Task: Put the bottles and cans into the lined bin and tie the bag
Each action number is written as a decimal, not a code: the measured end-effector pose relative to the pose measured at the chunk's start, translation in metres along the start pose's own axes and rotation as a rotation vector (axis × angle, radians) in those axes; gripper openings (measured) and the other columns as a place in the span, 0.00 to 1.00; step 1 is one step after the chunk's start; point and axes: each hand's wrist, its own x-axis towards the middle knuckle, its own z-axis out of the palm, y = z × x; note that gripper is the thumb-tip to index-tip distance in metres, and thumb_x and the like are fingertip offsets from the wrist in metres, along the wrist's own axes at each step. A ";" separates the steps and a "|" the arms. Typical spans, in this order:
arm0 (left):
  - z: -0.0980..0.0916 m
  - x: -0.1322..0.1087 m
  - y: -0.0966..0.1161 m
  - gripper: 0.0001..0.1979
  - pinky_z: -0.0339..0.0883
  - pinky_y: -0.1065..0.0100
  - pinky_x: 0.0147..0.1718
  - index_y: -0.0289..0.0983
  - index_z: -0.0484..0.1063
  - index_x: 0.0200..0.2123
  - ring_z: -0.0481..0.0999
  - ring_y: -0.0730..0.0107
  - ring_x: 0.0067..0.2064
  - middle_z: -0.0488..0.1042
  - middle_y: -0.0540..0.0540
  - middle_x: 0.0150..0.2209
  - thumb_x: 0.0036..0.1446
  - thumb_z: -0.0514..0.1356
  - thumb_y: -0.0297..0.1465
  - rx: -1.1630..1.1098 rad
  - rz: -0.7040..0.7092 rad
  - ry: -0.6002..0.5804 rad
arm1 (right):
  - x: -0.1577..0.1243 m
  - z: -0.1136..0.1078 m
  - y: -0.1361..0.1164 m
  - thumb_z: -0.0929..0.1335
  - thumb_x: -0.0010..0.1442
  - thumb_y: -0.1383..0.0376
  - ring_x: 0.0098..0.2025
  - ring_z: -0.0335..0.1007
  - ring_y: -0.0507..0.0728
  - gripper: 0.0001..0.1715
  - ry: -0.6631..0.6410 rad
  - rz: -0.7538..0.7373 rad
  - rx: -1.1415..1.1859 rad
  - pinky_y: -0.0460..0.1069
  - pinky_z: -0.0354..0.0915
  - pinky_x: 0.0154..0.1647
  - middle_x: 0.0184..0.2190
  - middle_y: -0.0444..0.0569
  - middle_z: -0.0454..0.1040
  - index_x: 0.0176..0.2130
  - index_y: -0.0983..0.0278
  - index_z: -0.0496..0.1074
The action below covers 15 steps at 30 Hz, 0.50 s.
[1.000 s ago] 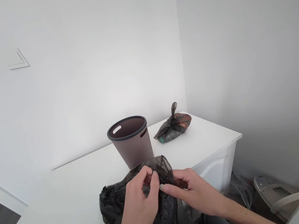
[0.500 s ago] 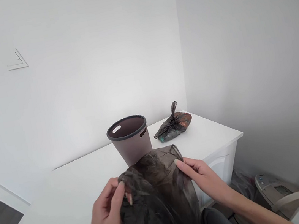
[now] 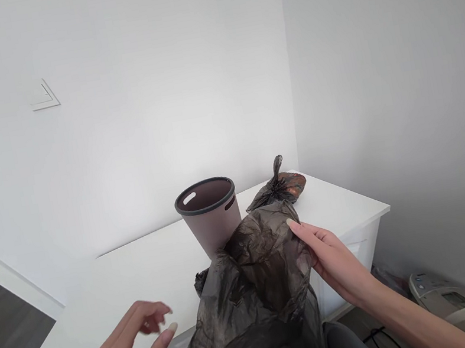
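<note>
A thin black plastic bag (image 3: pixel 255 302) hangs loosely in front of me, wrinkled and see-through in places. My right hand (image 3: pixel 324 250) pinches its upper right edge between thumb and fingers. To the bag's left, my left hand (image 3: pixel 132 347) is apart from it, thumb and fingers spread with nothing between them. Behind the bag a mauve trash can (image 3: pixel 212 225) with a dark rim and cut-out handles stands upright on the white cabinet top; its lower part is hidden. A knotted, filled black bag (image 3: pixel 293 185) lies to the right of the can, partly covered by the loose bag.
The white cabinet top (image 3: pixel 142 274) runs along the wall, ending at a corner on the right. A beige appliance with a small display (image 3: pixel 447 295) sits low at the right. A switch plate (image 3: pixel 46 97) is on the wall. Dark floor (image 3: pixel 4 334) shows at the left.
My left hand has let go of the bag's edge and moved left, opening its fingers. The bag has spread out wider, and its right edge has risen slightly with my right hand.
</note>
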 end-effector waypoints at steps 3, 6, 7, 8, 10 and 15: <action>0.009 0.008 0.044 0.20 0.70 0.74 0.23 0.50 0.74 0.54 0.79 0.54 0.51 0.76 0.43 0.56 0.58 0.63 0.45 -0.046 0.131 -0.039 | -0.001 0.013 -0.004 0.72 0.61 0.43 0.31 0.66 0.53 0.26 -0.015 -0.014 -0.003 0.47 0.66 0.34 0.29 0.46 0.74 0.32 0.63 0.75; 0.034 0.014 0.090 0.24 0.69 0.73 0.22 0.53 0.72 0.58 0.79 0.56 0.49 0.74 0.43 0.59 0.58 0.65 0.45 -0.104 0.226 -0.243 | -0.002 0.021 -0.008 0.72 0.62 0.43 0.32 0.67 0.53 0.26 -0.046 -0.035 -0.024 0.48 0.66 0.34 0.31 0.46 0.75 0.33 0.63 0.76; 0.043 0.017 0.102 0.23 0.70 0.73 0.24 0.52 0.73 0.56 0.79 0.57 0.49 0.75 0.43 0.58 0.58 0.65 0.44 -0.106 0.255 -0.299 | -0.002 0.021 -0.010 0.71 0.62 0.42 0.33 0.67 0.53 0.27 -0.053 -0.040 -0.037 0.48 0.66 0.34 0.31 0.46 0.75 0.33 0.63 0.75; 0.051 0.021 0.110 0.19 0.70 0.72 0.27 0.50 0.75 0.53 0.79 0.58 0.48 0.77 0.44 0.55 0.59 0.65 0.43 -0.101 0.287 -0.339 | -0.003 0.020 -0.011 0.71 0.62 0.42 0.33 0.67 0.54 0.27 -0.054 -0.047 -0.053 0.48 0.66 0.35 0.31 0.45 0.74 0.33 0.63 0.75; 0.064 0.030 0.119 0.08 0.68 0.70 0.33 0.45 0.77 0.43 0.79 0.61 0.44 0.80 0.46 0.44 0.64 0.60 0.39 -0.084 0.329 -0.366 | -0.005 0.013 -0.015 0.70 0.62 0.41 0.33 0.66 0.54 0.27 -0.030 -0.064 -0.096 0.48 0.66 0.35 0.29 0.45 0.72 0.32 0.63 0.73; 0.076 0.045 0.119 0.15 0.56 0.67 0.28 0.43 0.67 0.35 0.69 0.67 0.29 0.73 0.51 0.29 0.72 0.45 0.37 -0.067 0.280 -0.302 | -0.032 -0.004 -0.021 0.71 0.63 0.45 0.36 0.66 0.56 0.22 0.313 -0.319 -0.417 0.51 0.67 0.39 0.31 0.45 0.68 0.34 0.59 0.67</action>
